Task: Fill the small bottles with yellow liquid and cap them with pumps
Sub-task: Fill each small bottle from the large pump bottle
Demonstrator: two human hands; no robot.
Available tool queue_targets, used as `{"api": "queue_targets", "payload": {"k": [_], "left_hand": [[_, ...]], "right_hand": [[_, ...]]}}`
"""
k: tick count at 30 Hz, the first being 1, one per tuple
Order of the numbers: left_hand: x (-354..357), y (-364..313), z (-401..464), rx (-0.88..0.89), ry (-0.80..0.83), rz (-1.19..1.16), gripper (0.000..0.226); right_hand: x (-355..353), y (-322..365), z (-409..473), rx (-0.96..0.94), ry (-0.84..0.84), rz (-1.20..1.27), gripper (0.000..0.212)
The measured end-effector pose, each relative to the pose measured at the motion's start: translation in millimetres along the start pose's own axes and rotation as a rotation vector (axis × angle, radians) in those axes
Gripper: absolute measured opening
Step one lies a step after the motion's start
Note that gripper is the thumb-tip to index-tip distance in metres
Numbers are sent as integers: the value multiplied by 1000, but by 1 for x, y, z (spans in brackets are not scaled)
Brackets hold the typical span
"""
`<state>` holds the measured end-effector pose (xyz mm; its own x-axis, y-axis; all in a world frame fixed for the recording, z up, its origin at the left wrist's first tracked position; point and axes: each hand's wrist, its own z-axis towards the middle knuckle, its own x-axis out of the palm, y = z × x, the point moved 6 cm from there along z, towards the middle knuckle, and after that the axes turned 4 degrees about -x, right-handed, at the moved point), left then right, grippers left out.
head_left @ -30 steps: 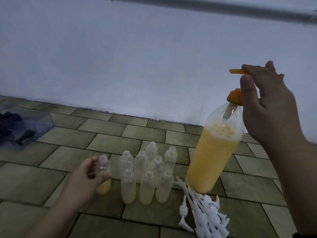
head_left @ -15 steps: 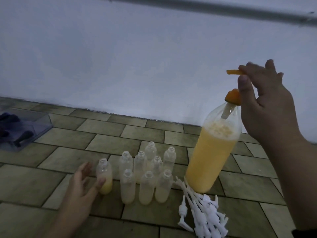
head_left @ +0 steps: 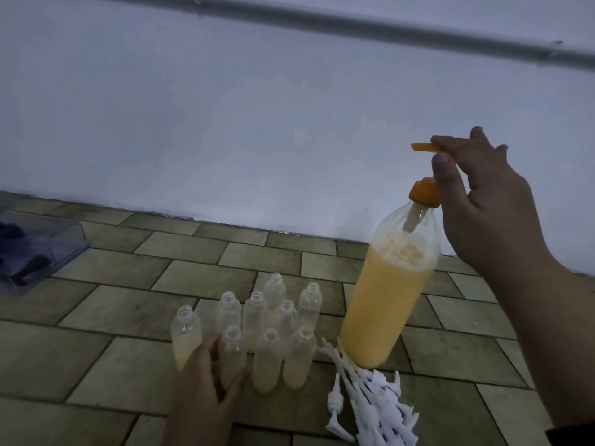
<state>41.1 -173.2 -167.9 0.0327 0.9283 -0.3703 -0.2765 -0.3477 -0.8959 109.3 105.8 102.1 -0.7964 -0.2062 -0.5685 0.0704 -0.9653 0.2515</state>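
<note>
A tall clear bottle of yellow liquid stands on the tiled floor at right, topped by an orange pump. My right hand pinches the pump's orange spout from above. Several small uncapped clear bottles stand clustered left of it. One partly filled small bottle stands apart at the cluster's left. My left hand wraps its fingers around the front-left small bottle. A heap of white pump caps lies in front of the big bottle.
A clear plastic box with dark items sits at the far left on the tiled floor. A white wall rises behind, with a grey pipe along its top.
My left hand set the partly filled small bottle down at the cluster's left, let go of it, then moved right onto the front-left bottle. My right hand stayed on the pump.
</note>
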Motion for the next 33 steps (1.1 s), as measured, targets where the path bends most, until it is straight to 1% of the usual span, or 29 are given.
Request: {"api": "queue_targets", "payload": {"k": [3,6,8,10,12,14,17,18,20,27,29,33], "left_hand": [[3,0,0,-24,4,4,51],[-9,-15,-5,31,-76,-40,43],[-25,-47,-4,134,-153,-54,48],[-39,-96,6,266,-236,-29,41],[-43,-152,22,383,-267,-44,37],[-35,-198,45,456,-203,-57,40],[-4,-239,81,420,10,-45,43],[8,-248,88,410,63,-17,46],[26,-259,94,417,118,41,49],[42,-275,97,446,120,59,51],[41,-278,97,484,117,117,51],[36,-286,98,593,23,311,53]], "right_hand": [[0,-1,2,-3,-7,10,47],[3,0,1,-20,-10,22,45],[6,0,0,-26,-18,35,44],[7,0,-2,-34,-30,42,45],[7,0,-3,-32,-33,49,46],[6,-1,-3,-20,-31,54,47],[4,-1,-4,-9,-26,30,49],[4,-1,-4,1,-23,18,51],[4,-1,-3,17,-15,0,54],[3,1,-2,-3,-30,16,50],[3,0,-2,-1,-39,27,49],[10,1,-5,-2,-82,54,46]]}}
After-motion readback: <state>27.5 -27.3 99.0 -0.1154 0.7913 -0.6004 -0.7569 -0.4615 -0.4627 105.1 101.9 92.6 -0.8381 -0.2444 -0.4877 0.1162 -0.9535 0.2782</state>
